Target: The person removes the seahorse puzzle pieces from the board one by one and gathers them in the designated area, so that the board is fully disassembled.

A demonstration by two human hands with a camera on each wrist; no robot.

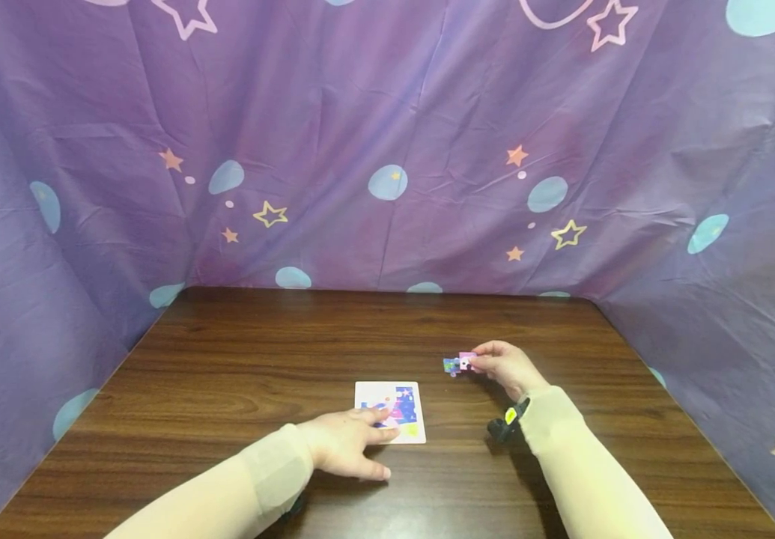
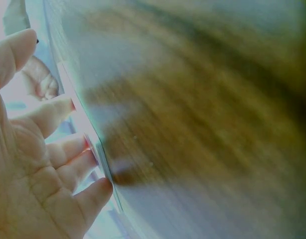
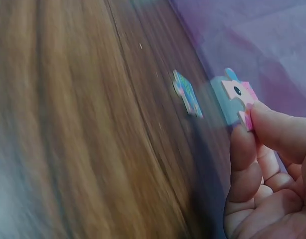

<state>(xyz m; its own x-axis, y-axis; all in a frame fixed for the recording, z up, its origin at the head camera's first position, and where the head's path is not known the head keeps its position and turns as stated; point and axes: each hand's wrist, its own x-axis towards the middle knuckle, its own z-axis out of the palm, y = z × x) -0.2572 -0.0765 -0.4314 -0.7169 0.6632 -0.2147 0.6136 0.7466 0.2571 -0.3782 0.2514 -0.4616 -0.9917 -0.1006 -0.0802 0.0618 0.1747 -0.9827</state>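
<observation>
My right hand [image 1: 505,367] pinches a pink jigsaw piece [image 3: 241,97] with a black eye printed on it, between thumb and index finger. Close by it, a blue and green jigsaw piece [image 3: 187,93] lies on the wooden table; the two overlap in the head view. To the left is a white-bordered puzzle board [image 1: 418,404], partly filled with blue, pink and yellow pieces. The left hand [image 1: 350,442] rests on the board's left side with fingers spread and covers part of the picture. In the left wrist view its fingertips [image 2: 104,188] touch the board's edge.
The dark wooden table [image 1: 259,352] has its far edge against a purple curtain [image 1: 333,135] with stars and blue ovals, which also hangs at both sides. A black wrist strap device [image 1: 503,425] sits at the right wrist, above the table.
</observation>
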